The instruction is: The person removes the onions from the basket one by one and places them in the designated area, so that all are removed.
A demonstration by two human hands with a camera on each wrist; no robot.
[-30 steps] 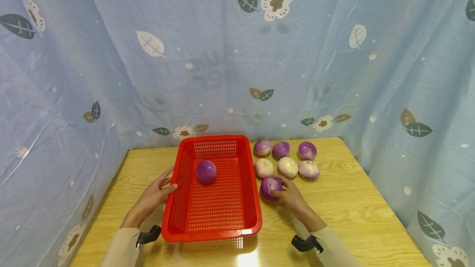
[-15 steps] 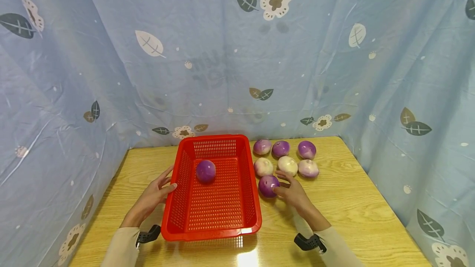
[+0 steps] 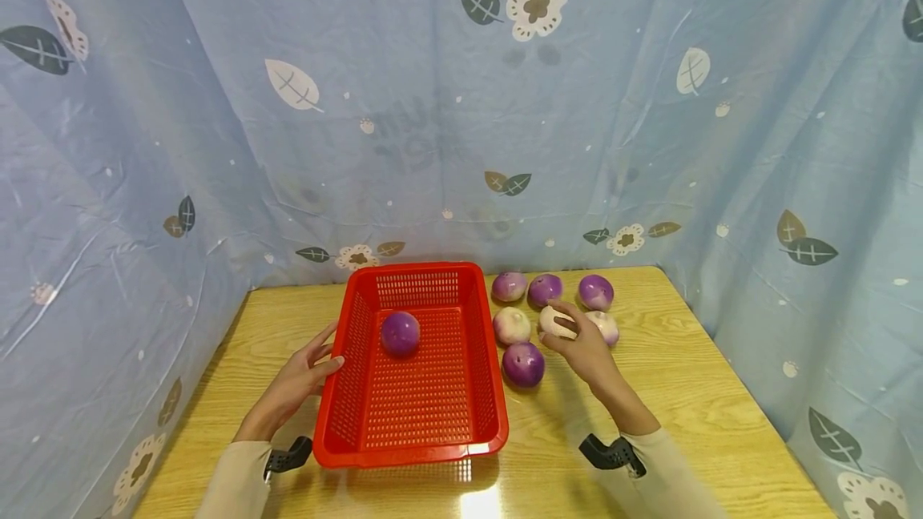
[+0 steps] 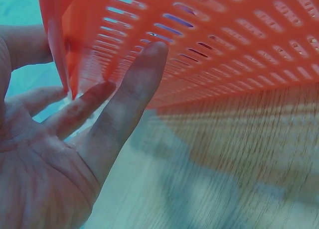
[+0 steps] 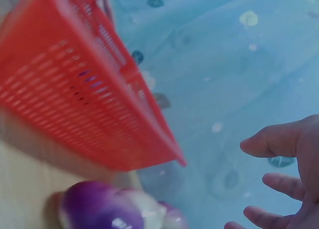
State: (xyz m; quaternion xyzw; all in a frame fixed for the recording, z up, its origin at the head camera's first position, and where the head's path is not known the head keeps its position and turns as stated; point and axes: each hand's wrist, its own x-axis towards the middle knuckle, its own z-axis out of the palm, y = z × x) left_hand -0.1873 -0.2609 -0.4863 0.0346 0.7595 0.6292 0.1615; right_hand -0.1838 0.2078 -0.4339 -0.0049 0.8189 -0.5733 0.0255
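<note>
My left hand (image 3: 303, 379) holds the left side of a red plastic basket (image 3: 497, 399), thumb over the rim. In the left wrist view, the fingers (image 4: 134, 84) lie along its slotted outer wall. One purple turnip (image 3: 400, 335) sits inside the basket. My right hand (image 3: 580, 343) is over a pale turnip (image 3: 554, 319), fingers spread and curved around its near side; they partly hide it. In the right wrist view, the thumb and fingers stand apart with nothing between them. A purple turnip (image 3: 523, 365) lies on the table, left of my right hand.
Behind the right hand stand more purple turnips (image 3: 546, 289), with a whitish turnip (image 3: 512, 326) by the basket and another turnip (image 3: 606, 328) partly behind my hand. The wooden table (image 3: 671, 391) ends at a blue patterned curtain (image 3: 447, 142) at the back and sides.
My right hand has let go of the purple turnip beside the basket and moved back and right to the pale turnip. The left hand and basket have stayed put.
</note>
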